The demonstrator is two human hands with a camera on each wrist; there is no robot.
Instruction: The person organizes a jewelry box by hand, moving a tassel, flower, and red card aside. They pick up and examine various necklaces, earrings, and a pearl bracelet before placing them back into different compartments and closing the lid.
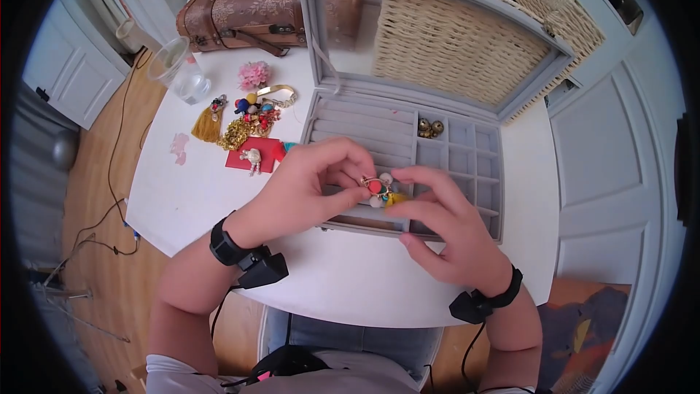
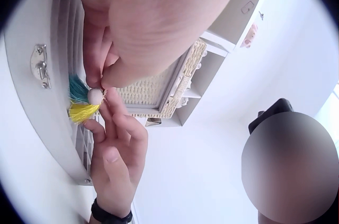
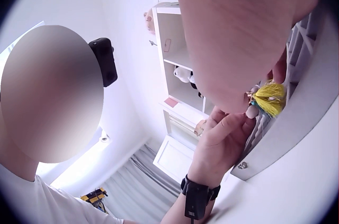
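Observation:
A piece of beaded jewelry point(image 1: 377, 188) with red and pale beads is held over the front of a grey jewelry box point(image 1: 316, 125). Its yellow tassel point(image 2: 83, 112) and teal tassel point(image 2: 78, 89) hang side by side in the left wrist view. My left hand point(image 1: 310, 179) pinches the piece between thumb and forefinger. From the right, my right hand point(image 1: 456, 230) reaches to the beads and yellow tassel with bent, spread fingers, its thumb standing apart. Some round brass-coloured bells point(image 1: 430, 128) lie in one compartment of the box, whose glass lid point(image 1: 437, 36) stands raised.
Left of the box lie a mustard tassel point(image 1: 207, 124), a gold chain point(image 1: 235, 135), a red card point(image 1: 240, 163) under a small figurine point(image 1: 251, 160), and a pink flower point(image 1: 254, 74). Clear plastic cups point(image 1: 192, 87) stand near the table's left edge. A brown case point(image 1: 244, 7) and wicker basket point(image 1: 452, 36) are behind.

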